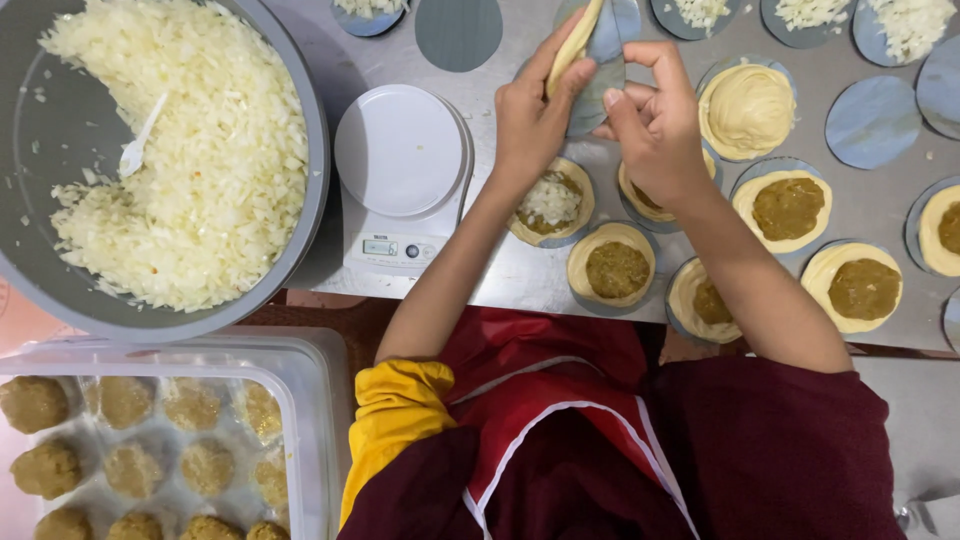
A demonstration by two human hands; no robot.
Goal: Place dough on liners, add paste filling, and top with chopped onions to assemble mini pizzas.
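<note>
Dough [577, 42] round — folded, pale yellow, held up edge-on above the steel table [500, 285], w/ its grey backing sheet [605, 75] hanging behind it. Left hand [530, 115] pinches the dough's lower edge, thumb and fingers closed on it; right hand [655, 125] has fingers curled shut on the sheet from the other side, thumb and index pressing near the top. Both hands are up off the table, touching each other over the piece.

Step in hand, as I read it: folding a filled round shut or peeling it off its sheet — can't tell which; filling inside isn't visible. Next move prob. calls for a firm pinch along the open edge w/out tearing, while the sheet comes away clean.

Below the hands: open rounds on sheets, one topped w/ chopped onion [550, 200], others w/ brown filling only [616, 268], more to the right. A coiled, unfilled dough round [747, 108] sits just right of the right hand. Bare sheets and a few onion-topped ones line the far edge.

Left of the hands: white scale [400, 175], pan empty. Further left, big grey bowl [318, 150] of chopped onion w/ a white spoon [137, 145] lying in it. Near corner — clear tray [305, 420] of brown filling balls in rows.
</note>
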